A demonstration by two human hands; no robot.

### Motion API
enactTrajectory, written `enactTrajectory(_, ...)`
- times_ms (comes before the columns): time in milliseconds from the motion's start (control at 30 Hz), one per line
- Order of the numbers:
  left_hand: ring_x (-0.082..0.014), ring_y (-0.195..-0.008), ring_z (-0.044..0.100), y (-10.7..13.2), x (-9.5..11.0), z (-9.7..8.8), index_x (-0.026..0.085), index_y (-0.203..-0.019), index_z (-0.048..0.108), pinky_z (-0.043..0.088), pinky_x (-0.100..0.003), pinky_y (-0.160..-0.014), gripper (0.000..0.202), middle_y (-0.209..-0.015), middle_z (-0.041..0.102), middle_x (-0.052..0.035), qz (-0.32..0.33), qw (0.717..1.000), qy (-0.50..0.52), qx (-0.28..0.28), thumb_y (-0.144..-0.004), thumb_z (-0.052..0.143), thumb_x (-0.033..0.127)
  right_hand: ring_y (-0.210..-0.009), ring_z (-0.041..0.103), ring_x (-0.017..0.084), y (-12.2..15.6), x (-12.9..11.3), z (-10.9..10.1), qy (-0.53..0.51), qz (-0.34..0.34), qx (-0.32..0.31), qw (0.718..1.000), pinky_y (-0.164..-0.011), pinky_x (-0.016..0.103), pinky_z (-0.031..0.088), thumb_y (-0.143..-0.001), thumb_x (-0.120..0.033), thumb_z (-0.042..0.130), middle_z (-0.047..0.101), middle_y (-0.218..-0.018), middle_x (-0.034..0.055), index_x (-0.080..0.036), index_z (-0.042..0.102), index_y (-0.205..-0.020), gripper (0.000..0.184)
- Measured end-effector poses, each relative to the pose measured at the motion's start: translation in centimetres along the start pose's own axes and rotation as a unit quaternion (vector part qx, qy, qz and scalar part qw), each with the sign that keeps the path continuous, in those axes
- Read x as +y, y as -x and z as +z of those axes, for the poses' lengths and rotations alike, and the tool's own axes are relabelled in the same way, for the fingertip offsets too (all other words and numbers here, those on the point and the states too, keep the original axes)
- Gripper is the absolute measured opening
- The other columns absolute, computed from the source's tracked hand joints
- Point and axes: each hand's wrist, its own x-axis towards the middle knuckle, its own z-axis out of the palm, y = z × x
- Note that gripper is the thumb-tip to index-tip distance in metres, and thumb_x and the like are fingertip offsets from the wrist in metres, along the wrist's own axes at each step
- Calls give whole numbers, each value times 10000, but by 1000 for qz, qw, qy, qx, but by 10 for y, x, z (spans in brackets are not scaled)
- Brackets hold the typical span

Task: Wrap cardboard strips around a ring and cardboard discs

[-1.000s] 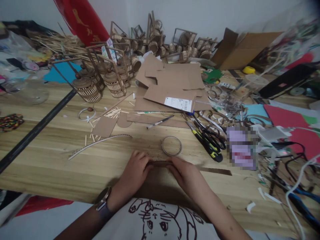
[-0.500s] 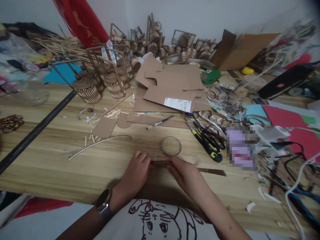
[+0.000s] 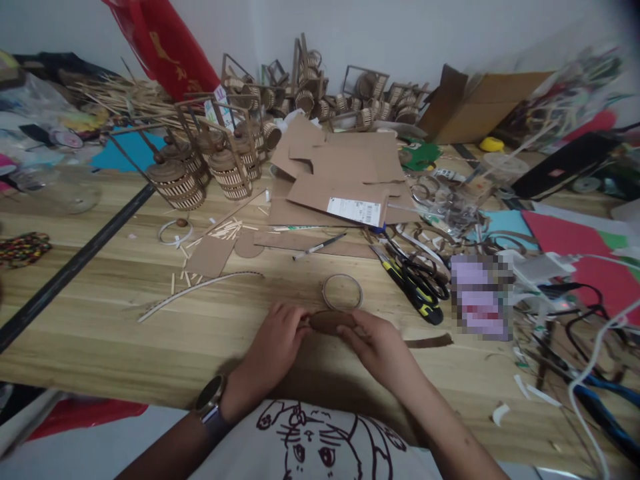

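Note:
Between my two hands, just above the table near its front edge, is a brown cardboard disc [image 3: 327,323], tilted so that its flat face shows. My left hand [image 3: 277,340] pinches its left rim with thumb and fingers. The right side is gripped by my right hand [image 3: 373,340], with the thumb lying on the face. A narrow brown strip [image 3: 429,341] sticks out to the right from behind my right hand; whether it joins the disc is hidden. Just beyond the disc lies a pale ring [image 3: 343,292] on the wood.
Yellow-black cutter [image 3: 413,293] and black-handled scissors [image 3: 430,270] lie to the right. Behind are flattened cardboard [image 3: 350,157] and a pen [image 3: 320,247]. Small lidded slatted buckets [image 3: 175,183] stand at back left. A curved strip [image 3: 200,287] and short sticks [image 3: 225,229] lie on the left.
The disc has tipped from nearly edge-on so more of its flat face shows. Both hands keep hold of it in almost the same spot.

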Motion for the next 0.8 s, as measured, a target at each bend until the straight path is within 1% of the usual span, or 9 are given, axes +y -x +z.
enactTrajectory(100,-259,-1106,607,-2,2,-2,192,-1258,505,474,-443,-959,369,-1212,644,-114,-76,970,231,-1,-903,577,260,-768,661,204,-3,-6,-9,-100,37,5,994,-674,299,497,-890,-360,517,737,-849,58,-191,663,-894,224)
enactTrajectory(233,-260,-1118,628,-11,12,-5,169,-1174,562,478,-405,-976,391,-1191,677,-117,-112,887,443,-57,-862,642,390,-776,665,198,-6,-16,-17,-171,54,-5,984,-693,309,520,-863,-404,539,743,-868,54,-182,674,-909,263)
enactTrajectory(333,-257,-1069,643,-16,24,-6,157,-1124,610,492,-387,-946,429,-1127,705,-101,-135,852,503,-52,-822,689,452,-776,661,195,-8,-20,-19,-164,52,4,985,-694,306,517,-855,-401,541,742,-866,51,-181,674,-895,260)
enactTrajectory(500,-240,-955,664,-23,36,0,152,-1052,663,518,-358,-852,413,-1011,731,-78,-166,832,528,-19,-813,696,487,-672,613,170,-16,-21,-12,-120,37,17,992,-629,285,496,-865,-377,524,702,-749,27,-194,640,-793,228)
enactTrajectory(567,-248,-986,662,-26,37,3,148,-1064,661,521,-350,-848,431,-1039,726,-89,-168,809,563,3,-797,714,483,-653,593,172,-17,-24,-10,-88,23,86,992,-600,281,481,-852,-367,549,676,-734,26,-197,632,-843,189)
enactTrajectory(667,-268,-1040,657,-31,37,3,152,-1092,644,528,-359,-865,485,-1086,720,-101,-174,768,615,45,-746,770,469,-712,589,184,-8,-35,-11,-37,-15,236,971,-648,295,487,-838,-335,591,652,-793,40,-209,617,-916,150)
enactTrajectory(700,-270,-1041,660,-32,37,1,155,-1084,640,534,-360,-862,496,-1085,721,-99,-179,756,627,63,-727,789,464,-703,582,176,-2,-38,-12,-31,-30,249,967,-646,288,485,-849,-320,584,643,-782,34,-220,617,-892,114)
enactTrajectory(733,-270,-1036,664,-34,37,-1,158,-1070,636,542,-359,-853,499,-1078,723,-93,-184,744,637,80,-711,803,460,-667,570,162,4,-41,-11,-35,-42,229,972,-622,273,476,-865,-305,569,630,-740,22,-229,616,-834,95)
enactTrajectory(800,-263,-1008,676,-35,38,-6,163,-1041,626,557,-350,-824,499,-1048,729,-79,-191,727,650,107,-690,820,461,-587,547,133,16,-43,-7,-81,-42,113,989,-547,240,446,-878,-295,555,610,-652,-1,-231,617,-732,171)
